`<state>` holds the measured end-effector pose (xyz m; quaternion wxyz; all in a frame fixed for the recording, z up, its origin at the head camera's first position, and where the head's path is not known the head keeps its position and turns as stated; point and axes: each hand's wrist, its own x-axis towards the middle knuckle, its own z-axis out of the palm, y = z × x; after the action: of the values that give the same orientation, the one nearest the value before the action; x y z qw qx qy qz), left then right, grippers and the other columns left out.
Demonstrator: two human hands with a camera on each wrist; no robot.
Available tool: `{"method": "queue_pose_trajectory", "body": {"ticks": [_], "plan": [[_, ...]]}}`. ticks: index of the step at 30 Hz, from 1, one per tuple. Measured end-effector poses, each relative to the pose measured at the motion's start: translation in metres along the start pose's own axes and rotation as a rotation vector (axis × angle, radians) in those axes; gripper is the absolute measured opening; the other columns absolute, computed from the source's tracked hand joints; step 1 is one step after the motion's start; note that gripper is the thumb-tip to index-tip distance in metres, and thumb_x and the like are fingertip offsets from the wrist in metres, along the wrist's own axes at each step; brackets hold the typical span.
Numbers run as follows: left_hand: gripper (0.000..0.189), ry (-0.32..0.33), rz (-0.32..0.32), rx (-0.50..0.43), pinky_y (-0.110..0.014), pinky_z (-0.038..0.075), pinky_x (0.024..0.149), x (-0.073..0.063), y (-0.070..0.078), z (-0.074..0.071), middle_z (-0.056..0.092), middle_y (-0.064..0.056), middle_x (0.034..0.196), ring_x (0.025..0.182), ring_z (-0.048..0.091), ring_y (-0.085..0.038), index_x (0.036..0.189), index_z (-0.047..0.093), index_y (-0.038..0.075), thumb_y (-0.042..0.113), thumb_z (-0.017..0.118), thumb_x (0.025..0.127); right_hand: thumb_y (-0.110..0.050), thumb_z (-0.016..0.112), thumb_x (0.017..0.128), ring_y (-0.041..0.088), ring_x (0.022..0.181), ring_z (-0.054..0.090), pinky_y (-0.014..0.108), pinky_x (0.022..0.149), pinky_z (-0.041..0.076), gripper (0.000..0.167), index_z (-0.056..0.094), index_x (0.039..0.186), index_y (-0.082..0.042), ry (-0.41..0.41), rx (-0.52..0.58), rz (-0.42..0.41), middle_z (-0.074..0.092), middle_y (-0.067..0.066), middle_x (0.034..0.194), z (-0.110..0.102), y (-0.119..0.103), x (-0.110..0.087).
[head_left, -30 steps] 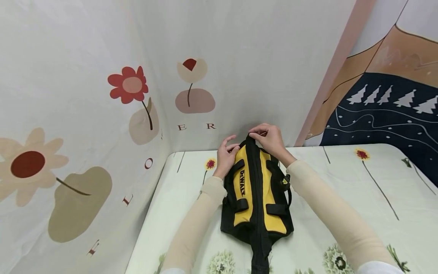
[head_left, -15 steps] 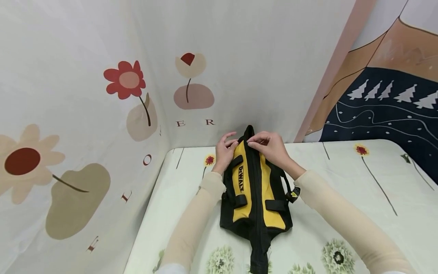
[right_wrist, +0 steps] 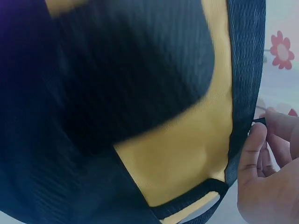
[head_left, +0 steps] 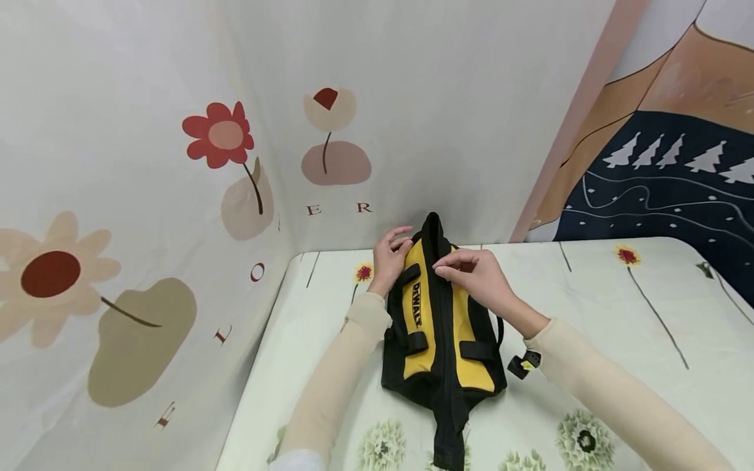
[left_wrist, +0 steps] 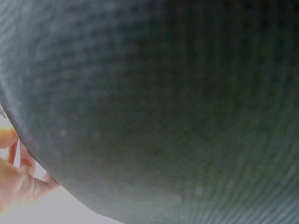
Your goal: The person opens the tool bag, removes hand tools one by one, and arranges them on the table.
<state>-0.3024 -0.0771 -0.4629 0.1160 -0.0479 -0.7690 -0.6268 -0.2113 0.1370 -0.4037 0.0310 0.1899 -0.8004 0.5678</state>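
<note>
L wrist cam: black-yellow fabric bag (left_wrist: 163,112) is blurred, bare L hand (left_wrist: 18,182) cut off. R cam: bare R hand (right_wrist: 271,186) part-hides small black tab (right_wrist: 259,121).

In the head view you are getting soft, even brightness, with only a faint shadow lying on the pale wall (head_left: 453,144) behind the bag (head_left: 446,320). Your left wrist camera is showing dark fabric (left_wrist: 163,112) out of focus, while the lower left corner is glowing nearly white. In your right wrist view, the near black flap (right_wrist: 145,70) is blurring and a bluish-purple tint is darkening the left side.
</note>
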Motion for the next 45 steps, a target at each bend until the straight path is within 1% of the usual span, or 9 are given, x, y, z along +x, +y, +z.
{"method": "queue_pose_trajectory", "body": {"ticks": [4,7,11,16,25,30,34,40,45], "plan": [[0.029,-0.005,0.0,-0.002,-0.043,0.06,0.099,0.001,0.0,0.0,0.081,-0.015,0.124,0.121,0.076,-0.03,0.137,0.077,0.008,0.007,0.07,0.109,-0.015,0.08,0.105,0.026,0.077,0.064,0.034,0.071,0.055,0.017,0.085,0.115,-0.002,-0.02,0.063,0.1,0.076,0.006,0.098,0.001,-0.006,-0.017],[0.029,-0.002,-0.015,0.003,-0.043,0.061,0.1,0.0,-0.001,0.0,0.081,-0.015,0.125,0.12,0.076,-0.03,0.138,0.077,0.008,0.007,0.07,0.109,-0.015,0.079,0.105,0.026,0.08,0.065,0.036,0.074,0.056,0.018,0.084,0.115,-0.001,-0.046,0.085,0.135,0.075,0.006,0.099,0.002,-0.009,-0.031],[0.029,0.004,-0.03,-0.007,-0.044,0.061,0.101,0.0,-0.002,-0.001,0.081,-0.015,0.125,0.12,0.076,-0.03,0.137,0.077,0.008,0.007,0.07,0.109,-0.013,0.078,0.105,0.027,0.077,0.065,0.036,0.072,0.055,0.017,0.084,0.115,0.0,-0.085,0.107,0.144,0.075,0.009,0.1,0.003,-0.016,-0.049],[0.03,0.0,-0.044,-0.029,-0.042,0.06,0.099,0.005,0.0,-0.002,0.081,-0.014,0.125,0.118,0.076,-0.03,0.138,0.076,0.01,0.008,0.07,0.109,-0.01,0.078,0.104,0.022,0.072,0.065,0.034,0.07,0.057,0.015,0.084,0.113,0.001,-0.121,0.151,0.148,0.077,0.01,0.103,0.005,-0.025,-0.068],[0.031,-0.01,-0.075,-0.041,-0.041,0.06,0.101,0.011,-0.002,-0.002,0.08,-0.014,0.128,0.12,0.076,-0.029,0.14,0.075,0.011,0.008,0.069,0.11,-0.007,0.079,0.103,0.021,0.066,0.065,0.034,0.063,0.057,0.011,0.085,0.109,0.0,-0.18,0.233,0.172,0.078,0.002,0.106,0.012,-0.036,-0.105],[0.031,-0.021,-0.076,-0.058,-0.038,0.06,0.1,0.013,-0.004,-0.003,0.081,-0.014,0.128,0.119,0.076,-0.028,0.14,0.075,0.011,0.009,0.069,0.11,-0.004,0.078,0.102,0.021,0.065,0.066,0.035,0.061,0.06,0.011,0.086,0.11,-0.002,-0.219,0.283,0.145,0.076,0.0,0.105,0.016,-0.043,-0.129],[0.031,-0.037,-0.07,-0.056,-0.038,0.06,0.099,0.015,-0.004,-0.004,0.08,-0.014,0.129,0.119,0.076,-0.028,0.141,0.074,0.011,0.01,0.069,0.11,-0.002,0.077,0.103,0.024,0.064,0.068,0.037,0.06,0.061,0.012,0.086,0.111,-0.002,-0.245,0.317,0.112,0.076,0.005,0.108,0.021,-0.044,-0.148],[0.031,-0.011,-0.094,-0.083,-0.039,0.059,0.101,0.016,-0.005,-0.006,0.081,-0.014,0.128,0.119,0.077,-0.028,0.14,0.075,0.011,0.008,0.07,0.109,-0.002,0.076,0.103,0.022,0.067,0.069,0.035,0.061,0.061,0.014,0.087,0.111,-0.005,-0.244,0.328,0.134,0.076,0.002,0.11,0.027,-0.048,-0.175],[0.031,-0.031,-0.103,-0.089,-0.038,0.059,0.102,0.016,-0.005,-0.007,0.08,-0.014,0.13,0.12,0.076,-0.028,0.141,0.074,0.011,0.009,0.069,0.11,0.005,0.075,0.102,0.021,0.074,0.07,0.033,0.063,0.06,0.019,0.087,0.109,-0.008,-0.277,0.346,0.023,0.077,0.003,0.105,0.031,-0.051,-0.184]]}}
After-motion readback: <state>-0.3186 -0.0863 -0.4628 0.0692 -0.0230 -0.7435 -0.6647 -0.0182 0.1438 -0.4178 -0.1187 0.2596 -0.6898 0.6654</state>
